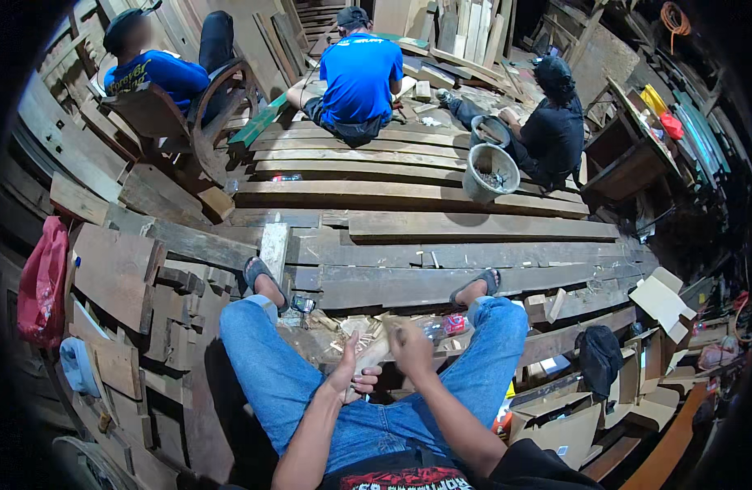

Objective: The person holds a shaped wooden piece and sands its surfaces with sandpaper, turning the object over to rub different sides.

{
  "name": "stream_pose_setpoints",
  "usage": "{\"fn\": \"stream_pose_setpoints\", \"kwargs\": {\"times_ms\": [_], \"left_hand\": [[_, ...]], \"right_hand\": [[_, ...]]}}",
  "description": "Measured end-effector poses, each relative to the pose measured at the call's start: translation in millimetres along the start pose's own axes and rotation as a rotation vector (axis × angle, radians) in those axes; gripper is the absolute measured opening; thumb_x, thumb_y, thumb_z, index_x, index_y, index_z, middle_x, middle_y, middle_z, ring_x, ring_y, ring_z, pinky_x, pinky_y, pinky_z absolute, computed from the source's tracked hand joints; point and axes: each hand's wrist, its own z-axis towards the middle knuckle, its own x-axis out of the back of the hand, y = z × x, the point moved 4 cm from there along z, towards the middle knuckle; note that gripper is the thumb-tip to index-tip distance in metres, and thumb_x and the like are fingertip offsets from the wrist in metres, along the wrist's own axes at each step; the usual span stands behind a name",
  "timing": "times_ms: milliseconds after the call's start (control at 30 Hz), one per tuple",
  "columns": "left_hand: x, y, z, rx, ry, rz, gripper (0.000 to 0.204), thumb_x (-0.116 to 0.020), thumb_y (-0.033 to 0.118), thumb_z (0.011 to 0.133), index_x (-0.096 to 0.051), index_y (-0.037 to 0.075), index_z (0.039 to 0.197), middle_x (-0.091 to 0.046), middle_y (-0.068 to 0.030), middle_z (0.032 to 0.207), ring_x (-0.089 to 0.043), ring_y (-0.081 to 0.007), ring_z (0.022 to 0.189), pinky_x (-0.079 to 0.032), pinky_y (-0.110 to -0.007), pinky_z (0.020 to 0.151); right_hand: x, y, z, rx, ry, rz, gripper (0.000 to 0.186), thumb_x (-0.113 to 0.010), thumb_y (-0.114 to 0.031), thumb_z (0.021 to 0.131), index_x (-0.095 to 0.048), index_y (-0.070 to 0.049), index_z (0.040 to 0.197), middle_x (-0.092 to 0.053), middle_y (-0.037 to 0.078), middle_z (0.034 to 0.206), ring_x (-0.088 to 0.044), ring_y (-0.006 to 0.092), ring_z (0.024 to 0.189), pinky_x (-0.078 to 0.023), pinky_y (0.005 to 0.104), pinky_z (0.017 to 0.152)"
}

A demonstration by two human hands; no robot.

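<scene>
Fingers curled, your left hand grips a pale wooden piece, thumb pointing away from you along its side; in the head view this piece lies low and near the centre, above your lap and between your knees. Your right hand is closed at the far end of the piece, just beside it. A tan edge shows next to those knuckles, but blur hides what it belongs to, so you cannot tell what the right fingers hold.

Under your forearms are your blue jeans, knees spread wide, and your feet wear dark sandals. Beyond your hands, between your feet, small wood scraps lie scattered, with a clear bottle with a red label near your right shin.

To your left, a red bag hangs beside stacked boards. To your right, a black cloth-like bundle sits near open cardboard boxes.

Farther off across the long planks, one person in blue sits in a wooden chair, another in blue sits back toward you, and a person in dark clothes sits near a pale bucket.
</scene>
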Motion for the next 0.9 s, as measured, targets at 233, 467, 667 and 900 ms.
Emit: {"fn": "stream_pose_setpoints", "kwargs": {"times_ms": [233,467,667,900], "left_hand": [[6.6,1.5,-3.3,-0.036,0.059,0.026,0.068,-0.036,0.080,0.092,-0.053,0.017,0.112,-0.034,0.0064,0.062,-0.027,-0.0012,0.040,-0.021,-0.017,0.035],[1.9,-0.7,-6.9,-0.030,0.018,-0.006,0.071,-0.036,0.079,0.092,-0.053,0.016,0.118,-0.034,0.0074,0.063,-0.026,-0.0008,0.040,-0.022,-0.016,0.035],[10.4,-5.4,-1.9,-0.004,-0.124,-0.026,0.081,-0.036,0.086,0.086,-0.050,0.019,0.129,-0.033,0.0062,0.065,-0.027,-0.0009,0.042,-0.022,-0.014,0.035],[2.7,-2.8,-13.2,-0.066,-0.056,0.003,0.092,-0.033,0.087,0.086,-0.045,0.014,0.140,-0.035,0.0069,0.064,-0.026,-0.0010,0.041,-0.022,-0.015,0.033]], "right_hand": [[-2.0,-15.7,-11.0,0.035,-0.033,0.068,0.012,-0.066,-0.017,0.091,-0.067,-0.007,0.097,-0.065,0.018,0.083,-0.065,0.0402,0.078,-0.050,0.0507,0.065],[-2.0,-26.4,-19.4,0.224,-0.033,0.094,0.016,-0.069,-0.020,0.092,-0.070,-0.009,0.104,-0.065,0.014,0.075,-0.063,0.0325,0.062,-0.048,0.0428,0.056],[4.2,-8.7,-0.5,0.137,0.124,-0.065,0.013,-0.070,-0.017,0.091,-0.069,-0.008,0.101,-0.066,0.015,0.078,-0.066,0.0341,0.069,-0.050,0.0459,0.060],[10.1,-4.5,3.0,0.014,0.189,0.047,0.020,-0.070,-0.018,0.091,-0.071,-0.011,0.110,-0.069,0.014,0.087,-0.068,0.0331,0.075,-0.053,0.0424,0.062]]}}
